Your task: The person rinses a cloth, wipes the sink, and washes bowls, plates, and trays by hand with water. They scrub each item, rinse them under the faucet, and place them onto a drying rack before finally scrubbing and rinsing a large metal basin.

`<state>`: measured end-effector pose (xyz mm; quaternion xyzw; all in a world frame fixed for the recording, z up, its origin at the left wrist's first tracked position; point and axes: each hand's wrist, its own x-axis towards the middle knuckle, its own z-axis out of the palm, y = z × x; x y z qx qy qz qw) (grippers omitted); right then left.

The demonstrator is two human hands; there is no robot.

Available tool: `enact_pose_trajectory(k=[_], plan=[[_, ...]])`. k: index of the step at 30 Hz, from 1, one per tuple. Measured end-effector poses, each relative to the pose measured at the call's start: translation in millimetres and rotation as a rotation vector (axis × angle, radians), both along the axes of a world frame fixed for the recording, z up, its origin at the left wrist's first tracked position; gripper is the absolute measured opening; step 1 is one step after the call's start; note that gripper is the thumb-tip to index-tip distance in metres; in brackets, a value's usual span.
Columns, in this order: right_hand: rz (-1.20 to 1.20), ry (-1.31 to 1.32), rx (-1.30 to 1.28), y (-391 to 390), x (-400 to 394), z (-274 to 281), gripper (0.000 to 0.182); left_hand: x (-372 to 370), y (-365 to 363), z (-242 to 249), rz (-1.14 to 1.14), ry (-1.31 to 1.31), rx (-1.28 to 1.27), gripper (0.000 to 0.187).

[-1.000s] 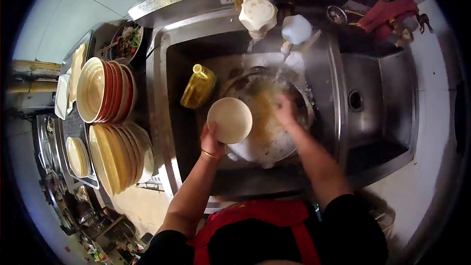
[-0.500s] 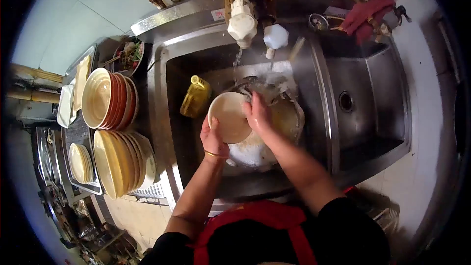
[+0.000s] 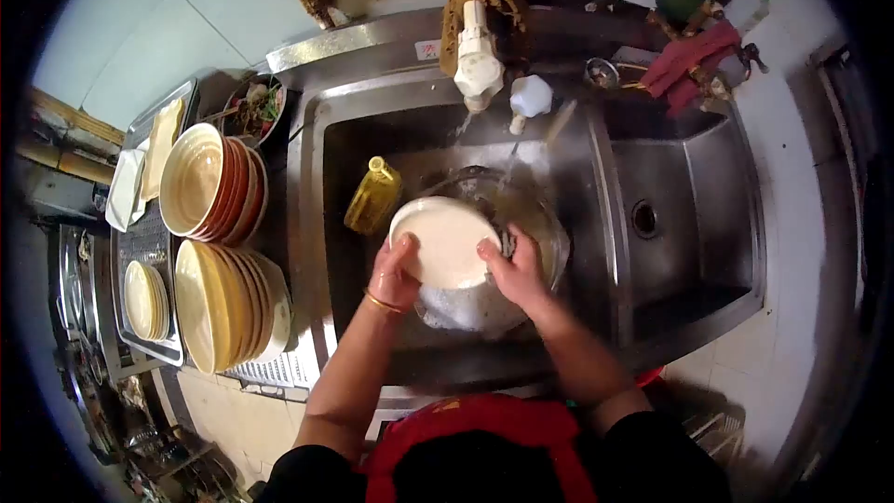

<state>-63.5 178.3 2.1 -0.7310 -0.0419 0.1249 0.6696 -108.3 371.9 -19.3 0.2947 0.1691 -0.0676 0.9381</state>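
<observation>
Gripping a cream-coloured dish from both sides, the person holds it tilted over a metal basin that sits in the left bowl of a steel sink. The left hand clamps the dish's near-left rim, fingers curled behind it and thumb in front; a gold bangle circles that wrist. The right hand closes on the right rim, its fingers lying on the pale face, and something dark seems tucked against the palm, perhaps a scrubber, though I cannot tell for sure. Held this way, the dish likely stays over the basin so drips and suds fall back into the wash water, where foam shows just below the dish.

A white tap head hangs above the basin's far edge, with a second white nozzle beside it, placed so water would run into the basin. A yellow bottle leans inside the sink just left of the basin, close at hand. The right sink bowl, with its drain, holds no dishes.

Left of the sink, orange-backed bowls and yellow plates stand on edge in rows, with smaller plates farther left. A bowl of leftovers sits behind them. A red cloth is draped at the sink's far right corner
</observation>
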Motion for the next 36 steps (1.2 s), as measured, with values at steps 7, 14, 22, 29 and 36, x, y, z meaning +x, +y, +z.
enact_pose_trajectory(k=[7, 14, 22, 29, 36], plan=[[-0.261, -0.041, 0.195, 36, -46, -34, 0.040, 10, -28, 3, 0.105, 0.073, -0.081, 0.059], [-0.402, 0.221, 0.171, 15, -43, -37, 0.047, -3, -30, -31, 0.289, 0.273, -0.207, 0.064], [-0.270, 0.380, 0.114, -38, -11, -34, 0.029, -33, 9, -37, 0.041, 0.255, -0.114, 0.057], [-0.249, 0.026, -0.198, -18, 20, -83, 0.038, -34, -15, -78, 0.069, 0.301, -0.014, 0.056], [0.094, -0.200, -1.090, -87, 21, -214, 0.049, -40, 1, -67, 0.097, 0.322, 0.281, 0.039]])
